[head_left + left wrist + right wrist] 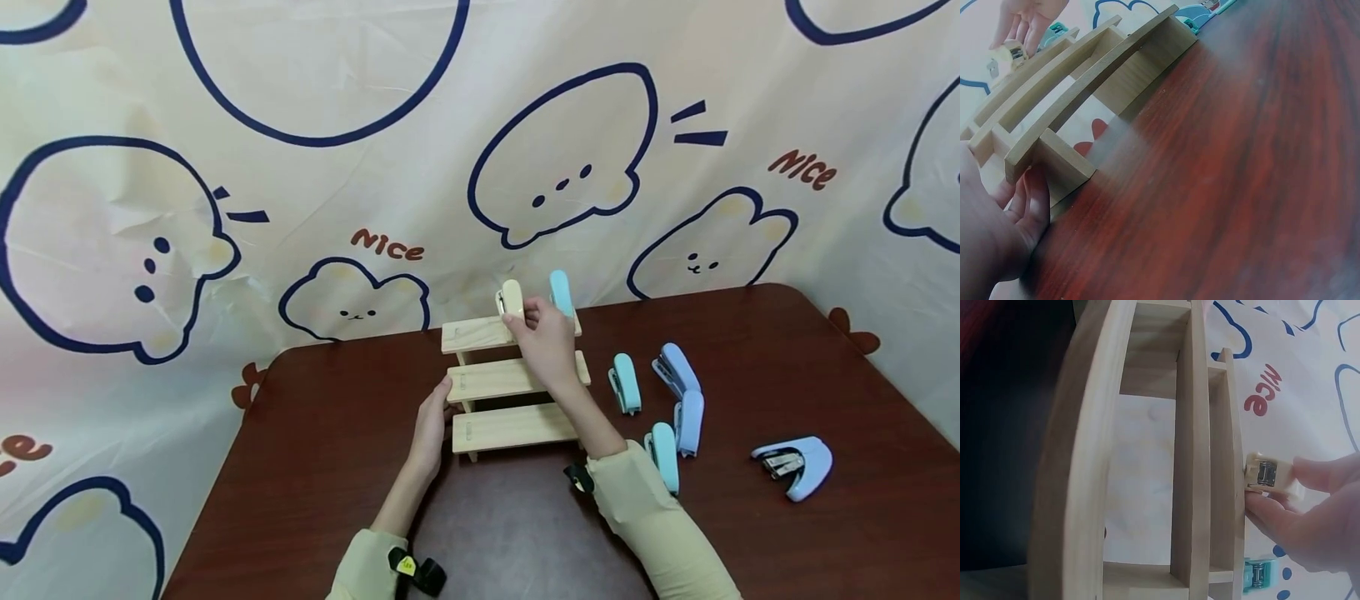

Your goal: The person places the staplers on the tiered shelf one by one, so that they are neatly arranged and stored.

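Observation:
A three-tier wooden step rack stands on the table. My right hand pinches a cream stapler at the top tier, thumb on one side and fingers on the other. In the right wrist view the stapler's end faces the camera, right beside the tier's edge. A light blue stapler stands upright at the right of that tier. My left hand grips the rack's left end; in the left wrist view its fingers curl under the lowest board.
Right of the rack lie a mint stapler, another mint stapler partly behind my right sleeve, and two periwinkle staplers end to end. A further periwinkle stapler lies farther right. A printed cloth hangs behind the table.

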A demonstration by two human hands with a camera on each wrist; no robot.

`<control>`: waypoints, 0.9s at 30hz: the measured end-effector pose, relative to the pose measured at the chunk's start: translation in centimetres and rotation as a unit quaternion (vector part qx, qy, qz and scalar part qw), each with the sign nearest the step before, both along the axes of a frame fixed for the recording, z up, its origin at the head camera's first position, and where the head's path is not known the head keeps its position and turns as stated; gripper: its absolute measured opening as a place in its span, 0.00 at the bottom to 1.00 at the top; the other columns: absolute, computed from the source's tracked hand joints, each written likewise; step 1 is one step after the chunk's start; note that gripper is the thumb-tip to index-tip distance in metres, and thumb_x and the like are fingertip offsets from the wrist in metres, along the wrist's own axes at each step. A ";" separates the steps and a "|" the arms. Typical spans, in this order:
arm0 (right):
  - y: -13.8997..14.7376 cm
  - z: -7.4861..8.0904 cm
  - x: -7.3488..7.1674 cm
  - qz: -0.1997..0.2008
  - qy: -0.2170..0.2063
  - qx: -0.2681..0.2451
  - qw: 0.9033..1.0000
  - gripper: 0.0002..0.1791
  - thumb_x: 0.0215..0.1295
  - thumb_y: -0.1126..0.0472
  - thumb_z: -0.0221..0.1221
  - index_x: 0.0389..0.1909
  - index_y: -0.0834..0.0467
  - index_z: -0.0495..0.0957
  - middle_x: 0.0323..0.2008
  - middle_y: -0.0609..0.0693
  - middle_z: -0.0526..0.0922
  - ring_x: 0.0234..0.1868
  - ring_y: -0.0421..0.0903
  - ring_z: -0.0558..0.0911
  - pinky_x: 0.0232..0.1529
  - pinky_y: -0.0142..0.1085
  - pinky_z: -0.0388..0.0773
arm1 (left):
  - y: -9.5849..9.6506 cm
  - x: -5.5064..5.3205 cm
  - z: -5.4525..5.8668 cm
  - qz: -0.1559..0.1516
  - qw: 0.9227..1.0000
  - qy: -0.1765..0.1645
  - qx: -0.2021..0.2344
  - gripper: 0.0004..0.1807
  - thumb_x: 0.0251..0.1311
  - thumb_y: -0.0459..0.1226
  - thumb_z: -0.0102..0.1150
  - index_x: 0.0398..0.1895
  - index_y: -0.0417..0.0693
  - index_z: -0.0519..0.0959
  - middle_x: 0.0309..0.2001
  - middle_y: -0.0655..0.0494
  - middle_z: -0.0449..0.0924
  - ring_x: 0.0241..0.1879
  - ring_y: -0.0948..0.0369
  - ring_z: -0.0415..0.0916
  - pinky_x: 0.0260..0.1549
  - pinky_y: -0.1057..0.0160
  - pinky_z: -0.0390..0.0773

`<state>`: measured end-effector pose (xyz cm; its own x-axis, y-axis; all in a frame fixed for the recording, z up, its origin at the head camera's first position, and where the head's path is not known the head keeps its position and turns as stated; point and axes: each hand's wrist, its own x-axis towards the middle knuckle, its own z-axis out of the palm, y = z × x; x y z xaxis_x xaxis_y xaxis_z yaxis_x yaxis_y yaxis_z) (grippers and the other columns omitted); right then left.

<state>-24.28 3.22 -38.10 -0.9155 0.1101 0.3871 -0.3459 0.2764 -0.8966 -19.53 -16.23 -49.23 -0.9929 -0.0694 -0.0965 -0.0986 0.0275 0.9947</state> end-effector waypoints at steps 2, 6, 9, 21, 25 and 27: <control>0.1 0.1 0.0 -0.001 0.000 0.010 1.000 0.15 0.67 0.67 0.68 0.48 0.74 0.81 0.45 0.68 0.86 0.50 0.60 0.87 0.48 0.47 0.84 | 0.1 -0.1 0.1 0.001 1.000 -0.001 0.002 0.37 0.77 0.63 0.42 0.75 0.47 0.69 0.65 0.44 0.74 0.59 0.49 0.77 0.48 0.56 0.77; 0.2 0.4 -0.1 -0.003 -0.013 0.039 0.999 0.15 0.69 0.65 0.67 0.48 0.74 0.81 0.43 0.68 0.87 0.47 0.59 0.88 0.45 0.47 0.85 | 0.3 -0.2 0.3 0.000 1.000 -0.008 0.004 0.37 0.77 0.63 0.42 0.75 0.48 0.70 0.65 0.44 0.75 0.59 0.50 0.77 0.48 0.56 0.78; 0.0 0.8 -0.1 0.000 -0.033 0.062 0.998 0.15 0.70 0.64 0.66 0.48 0.73 0.81 0.42 0.66 0.87 0.43 0.57 0.88 0.41 0.46 0.85 | 0.2 -0.2 0.3 0.003 1.000 -0.012 0.004 0.37 0.77 0.63 0.42 0.75 0.48 0.70 0.65 0.44 0.75 0.59 0.50 0.77 0.48 0.57 0.77; -1.7 1.8 -0.7 -0.045 -0.033 0.136 0.989 0.11 0.71 0.62 0.66 0.40 0.69 0.82 0.30 0.60 0.85 0.27 0.52 0.80 0.28 0.43 0.77 | -0.4 -0.3 0.5 0.009 1.000 -0.011 -0.007 0.37 0.77 0.62 0.42 0.76 0.46 0.69 0.68 0.44 0.72 0.63 0.47 0.74 0.52 0.52 0.76; -2.0 1.6 -0.8 -0.055 -0.033 0.139 0.988 0.10 0.71 0.63 0.66 0.39 0.69 0.81 0.29 0.59 0.84 0.25 0.51 0.79 0.25 0.42 0.76 | -0.3 -0.2 0.4 0.008 1.000 -0.009 0.004 0.36 0.78 0.61 0.43 0.74 0.45 0.71 0.63 0.44 0.75 0.57 0.50 0.77 0.48 0.56 0.77; -2.0 1.6 -0.7 -0.061 -0.035 0.142 0.987 0.10 0.70 0.64 0.66 0.39 0.69 0.82 0.29 0.59 0.84 0.24 0.51 0.79 0.24 0.41 0.75 | -0.2 -0.1 0.3 0.008 1.000 -0.009 0.011 0.35 0.78 0.61 0.43 0.72 0.44 0.73 0.60 0.45 0.77 0.53 0.53 0.79 0.45 0.57 0.78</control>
<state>-25.03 1.18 -36.55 -0.9277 0.1165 0.3547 -0.2352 0.5554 -0.7976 -19.65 -16.38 -48.91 -0.9899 -0.0821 -0.1156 -0.1162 0.0031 0.9932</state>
